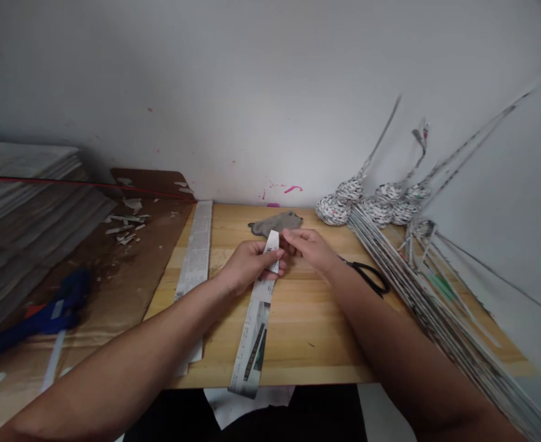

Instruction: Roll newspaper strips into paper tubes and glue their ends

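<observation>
My left hand (252,264) pinches a long newspaper strip (253,334) near its top, with the thumb across the front. The strip's pointed upper end stands above the fingers, and its lower end hangs over the table's front edge. Just right of that tip, my right hand (310,248) has its fingers closed together; what they hold, if anything, is hidden. Behind both hands lies a grey cloth (276,223). Black-handled scissors (369,276) lie beside my right forearm, partly covered by it.
Flat newspaper strips (194,258) lie at the wooden table's (311,325) left. Rolled paper sticks (418,294) cross its right side, near woven paper gourd shapes (335,209). Left are a blue glue gun (59,313), paper scraps (126,228) and a newspaper stack (35,184) on cardboard.
</observation>
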